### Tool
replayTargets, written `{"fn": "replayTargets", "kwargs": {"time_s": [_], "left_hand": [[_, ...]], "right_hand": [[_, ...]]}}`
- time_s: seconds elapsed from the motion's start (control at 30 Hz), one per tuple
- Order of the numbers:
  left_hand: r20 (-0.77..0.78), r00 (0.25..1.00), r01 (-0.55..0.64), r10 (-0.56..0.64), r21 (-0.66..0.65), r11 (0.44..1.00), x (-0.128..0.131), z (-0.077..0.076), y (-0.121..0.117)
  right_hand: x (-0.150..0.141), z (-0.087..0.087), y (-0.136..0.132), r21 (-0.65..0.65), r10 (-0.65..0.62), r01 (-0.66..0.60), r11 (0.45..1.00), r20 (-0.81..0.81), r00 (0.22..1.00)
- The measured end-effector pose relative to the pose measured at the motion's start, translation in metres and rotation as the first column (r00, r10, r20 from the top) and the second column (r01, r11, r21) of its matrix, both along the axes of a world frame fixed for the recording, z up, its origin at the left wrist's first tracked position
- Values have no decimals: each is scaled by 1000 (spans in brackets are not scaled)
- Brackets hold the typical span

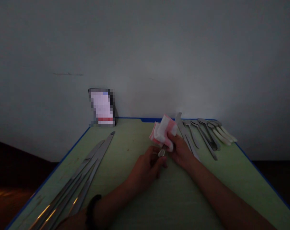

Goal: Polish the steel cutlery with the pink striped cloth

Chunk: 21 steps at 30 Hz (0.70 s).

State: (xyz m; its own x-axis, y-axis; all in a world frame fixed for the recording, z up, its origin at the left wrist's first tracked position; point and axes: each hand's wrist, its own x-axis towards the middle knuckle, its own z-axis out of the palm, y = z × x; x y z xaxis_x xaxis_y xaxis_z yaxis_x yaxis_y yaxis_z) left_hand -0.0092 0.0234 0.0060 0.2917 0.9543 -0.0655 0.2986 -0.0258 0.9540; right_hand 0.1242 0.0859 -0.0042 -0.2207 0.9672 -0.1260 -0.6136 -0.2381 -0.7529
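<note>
Above the middle of the table, my left hand pinches the handle end of a piece of metal cutlery. Its other end is hidden under a folded pink and white cloth, so its kind cannot be told. My right hand grips this cloth around the cutlery, thumb on top. Just beyond the right hand lie a table knife and a spoon. Both hands are close together, the left slightly nearer to me.
Several long knives lie along the left side of the green table. More metal cutlery and several white-handled pieces lie at the back right. A blurred phone leans against the wall at the back left.
</note>
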Motion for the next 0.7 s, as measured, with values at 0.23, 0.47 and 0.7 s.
{"fn": "replayTargets", "kwargs": {"time_s": [0.23,0.47,0.7], "left_hand": [[-120,992,43,-43,-3,999,-5,1,3],[-98,993,69,-71,-20,997,-6,-1,5],[-175,982,90,-79,58,994,-7,1,5]], "right_hand": [[-10,0,-17,249,-157,13,968,570,807],[-14,2,-21,330,-253,23,944,677,691],[-11,-4,-17,308,-219,24,951,618,755]]}}
